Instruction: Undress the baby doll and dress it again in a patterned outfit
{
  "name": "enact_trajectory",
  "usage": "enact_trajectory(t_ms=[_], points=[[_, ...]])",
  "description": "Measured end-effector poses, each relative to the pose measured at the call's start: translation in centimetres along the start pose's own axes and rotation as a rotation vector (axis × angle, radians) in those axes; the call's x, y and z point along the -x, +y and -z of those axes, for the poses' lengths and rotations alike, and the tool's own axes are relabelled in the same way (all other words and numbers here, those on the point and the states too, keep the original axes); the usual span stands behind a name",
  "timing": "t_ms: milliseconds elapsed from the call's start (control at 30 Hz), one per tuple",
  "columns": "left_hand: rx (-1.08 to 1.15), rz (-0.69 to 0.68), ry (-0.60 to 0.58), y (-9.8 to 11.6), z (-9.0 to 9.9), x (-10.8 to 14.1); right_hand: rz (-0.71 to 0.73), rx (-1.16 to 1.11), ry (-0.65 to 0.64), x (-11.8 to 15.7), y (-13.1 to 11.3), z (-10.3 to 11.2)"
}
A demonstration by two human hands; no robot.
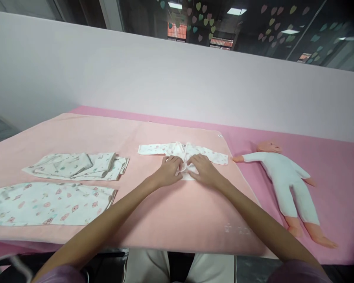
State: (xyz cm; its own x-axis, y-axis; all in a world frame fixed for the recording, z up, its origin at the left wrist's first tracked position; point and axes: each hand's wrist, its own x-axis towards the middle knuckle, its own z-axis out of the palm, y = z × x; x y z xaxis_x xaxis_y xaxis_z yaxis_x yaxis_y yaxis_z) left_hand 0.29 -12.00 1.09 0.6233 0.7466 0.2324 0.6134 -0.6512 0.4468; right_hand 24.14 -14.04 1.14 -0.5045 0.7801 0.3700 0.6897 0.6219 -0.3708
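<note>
Left hand (168, 171) and right hand (205, 169), half-curled, touching small white patterned long-sleeved fabric top (171, 149) on pale-pink cloth (171, 220); grip unclear.

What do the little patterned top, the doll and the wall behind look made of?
Top: probably thin cotton knit, matte, lying in soft folds. Doll: smooth, skin-toned head and limbs, perhaps vinyl; white body looks like matte fabric. Wall: smooth, matte, possibly painted board.
</note>
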Motion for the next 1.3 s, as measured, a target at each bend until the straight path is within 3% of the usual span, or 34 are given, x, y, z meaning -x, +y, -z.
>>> enact_trajectory(t_ms=[100,200,300,400,500,600,767,933,1067,1200,1300], points=[[0.012,0.018,-0.076,-2.9,1.8,3.5,-0.025,0.017,-0.043,3.5,1.3,1.2],[-0.065,0.190,-0.024,-8.9,4.7,4.6,-0.231,0.027,0.084,6.1,6.5,2.7],[-0.171,0.445,0.064,-15.4,6.8,2.9,-0.483,0.112,0.183,6.3,13.0,3.6],[-0.214,0.663,0.047,-20.0,7.8,0.3,-0.629,0.160,0.072,5.1,17.7,4.2],[-0.202,0.707,-0.052,-22.4,8.4,-1.4,-0.695,0.187,-0.092,3.8,19.8,5.3],[0.009,0.710,-0.080,-23.7,9.2,-2.0,-0.752,0.082,-0.197,3.1,20.7,7.5],[0.473,0.751,0.169,-24.7,9.9,-2.3,-0.944,-0.174,0.044,2.8,22.0,10.9],[0.540,0.832,0.246,-23.7,9.3,-2.4,-1.001,-0.442,-0.012,3.8,21.3,10.3],[0.603,0.834,0.252,-22.9,9.2,-2.8,-1.045,-0.545,0.084,3.5,20.4,10.4],[0.707,0.823,0.283,-21.9,10.0,-4.4,-0.911,-0.703,0.265,-2.1,17.2,9.5],[0.763,0.815,0.333,-20.2,10.7,-6.1,-0.729,-0.907,0.296,-8.5,12.4,5.9]])
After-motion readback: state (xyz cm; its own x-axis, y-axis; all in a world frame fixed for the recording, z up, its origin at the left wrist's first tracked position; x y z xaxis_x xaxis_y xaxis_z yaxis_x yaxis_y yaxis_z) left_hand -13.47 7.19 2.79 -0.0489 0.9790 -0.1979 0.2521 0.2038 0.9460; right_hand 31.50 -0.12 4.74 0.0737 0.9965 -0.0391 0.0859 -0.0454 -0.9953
